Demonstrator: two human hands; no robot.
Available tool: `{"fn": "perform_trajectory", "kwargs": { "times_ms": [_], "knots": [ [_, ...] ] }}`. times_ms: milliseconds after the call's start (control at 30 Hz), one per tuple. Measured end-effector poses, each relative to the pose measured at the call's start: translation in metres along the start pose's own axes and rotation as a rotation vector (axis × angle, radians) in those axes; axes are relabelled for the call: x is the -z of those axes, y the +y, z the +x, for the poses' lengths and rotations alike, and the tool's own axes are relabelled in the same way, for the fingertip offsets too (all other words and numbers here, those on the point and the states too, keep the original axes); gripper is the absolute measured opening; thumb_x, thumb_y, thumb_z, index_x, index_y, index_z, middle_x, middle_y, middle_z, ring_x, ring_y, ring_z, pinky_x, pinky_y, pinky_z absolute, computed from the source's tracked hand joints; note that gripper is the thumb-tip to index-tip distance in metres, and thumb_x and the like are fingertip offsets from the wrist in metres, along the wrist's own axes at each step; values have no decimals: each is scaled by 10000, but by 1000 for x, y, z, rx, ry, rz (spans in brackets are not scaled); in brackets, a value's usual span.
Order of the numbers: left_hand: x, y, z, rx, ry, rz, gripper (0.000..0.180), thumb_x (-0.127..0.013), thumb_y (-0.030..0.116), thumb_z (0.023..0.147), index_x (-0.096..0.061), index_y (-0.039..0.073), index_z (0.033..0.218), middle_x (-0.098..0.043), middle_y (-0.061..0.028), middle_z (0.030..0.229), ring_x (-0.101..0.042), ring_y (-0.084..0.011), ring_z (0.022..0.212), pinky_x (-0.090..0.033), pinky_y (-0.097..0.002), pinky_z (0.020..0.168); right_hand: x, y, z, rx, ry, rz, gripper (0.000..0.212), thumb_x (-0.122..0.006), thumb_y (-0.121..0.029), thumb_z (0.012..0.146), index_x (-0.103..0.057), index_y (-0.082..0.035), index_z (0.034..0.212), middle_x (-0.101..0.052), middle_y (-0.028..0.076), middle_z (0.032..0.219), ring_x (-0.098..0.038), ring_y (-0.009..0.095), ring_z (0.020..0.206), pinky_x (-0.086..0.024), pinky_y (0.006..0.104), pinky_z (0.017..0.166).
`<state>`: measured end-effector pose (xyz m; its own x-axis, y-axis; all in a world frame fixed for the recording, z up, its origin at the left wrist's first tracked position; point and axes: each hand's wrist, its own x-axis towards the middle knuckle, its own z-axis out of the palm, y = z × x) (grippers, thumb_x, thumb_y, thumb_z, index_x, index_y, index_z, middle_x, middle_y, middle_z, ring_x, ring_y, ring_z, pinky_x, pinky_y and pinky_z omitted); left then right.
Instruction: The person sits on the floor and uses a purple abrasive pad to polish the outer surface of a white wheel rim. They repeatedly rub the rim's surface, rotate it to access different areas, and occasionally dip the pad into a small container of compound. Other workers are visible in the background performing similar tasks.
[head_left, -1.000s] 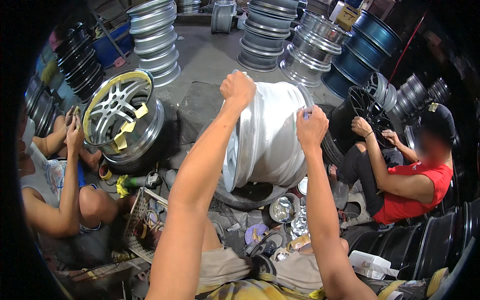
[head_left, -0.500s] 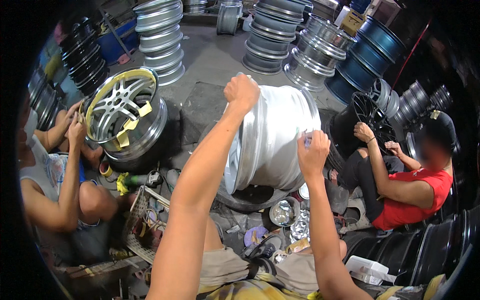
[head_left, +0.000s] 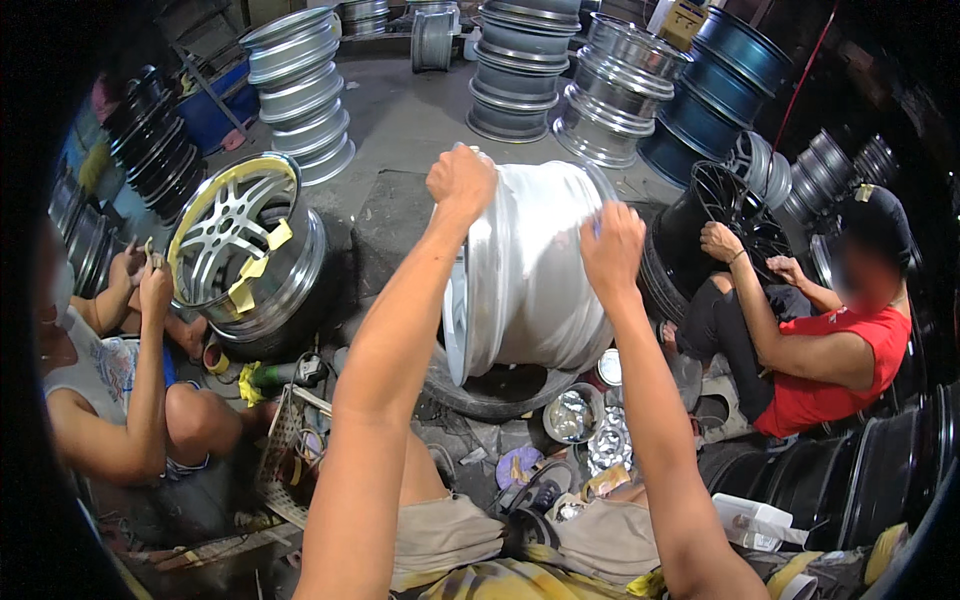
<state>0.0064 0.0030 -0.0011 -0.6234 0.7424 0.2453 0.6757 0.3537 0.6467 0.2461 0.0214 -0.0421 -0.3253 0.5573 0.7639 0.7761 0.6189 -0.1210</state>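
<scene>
Apparently a surface-rubbing step is in hand. Nearest, toward six o'clock, lies a purple disc, with a bucket of crumpled foil toward two o'clock from it. Beyond them a black tyre lies flat, and on it, straight ahead at twelve o'clock, rests a silver alloy wheel, set on edge with its spoked face toward nine o'clock. The right hand is pinched narrow around a bluish scrap, too blurred to identify, at the barrel's two o'clock side; the left hand is curled closely over the rim lip at eleven o'clock. The next stroke would probably call for light, even pressure along the curve while the left hand steadies the wheel. Its barrel looks whitish and dull, with glare on top and greyer ridged bands near the spokes; whether the finish is even cannot be told. Farther off, a silver rim stack stands at eleven o'clock, blue rims at one.
</scene>
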Motion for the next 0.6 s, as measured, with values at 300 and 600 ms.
{"fn": "perform_trajectory", "kwargs": {
  "times_ms": [300, 600],
  "knots": [
    [3, -14, 3, 16, 23, 53, 371, -608, 282, 925, -727, -31, 1087, -743, -265, 1066, -723, -438, 1043, -571, -509, 910, 21, -13, -63, -65, -9, 131, 155, -693, -138, 883, -580, -35, 859, -596, 161, 878, -576, 366, 890, -417, 492, 797],
    [14, -14, 4, 13, -19, 39, 384, -660, 301, 905, -739, -38, 1066, -736, -277, 1102, -712, -455, 1062, -561, -517, 924, 15, -20, -47, -53, 90, 102, 115, -674, -101, 891, -592, -28, 856, -596, 169, 916, -568, 362, 902, -424, 490, 808]
  ]
}}
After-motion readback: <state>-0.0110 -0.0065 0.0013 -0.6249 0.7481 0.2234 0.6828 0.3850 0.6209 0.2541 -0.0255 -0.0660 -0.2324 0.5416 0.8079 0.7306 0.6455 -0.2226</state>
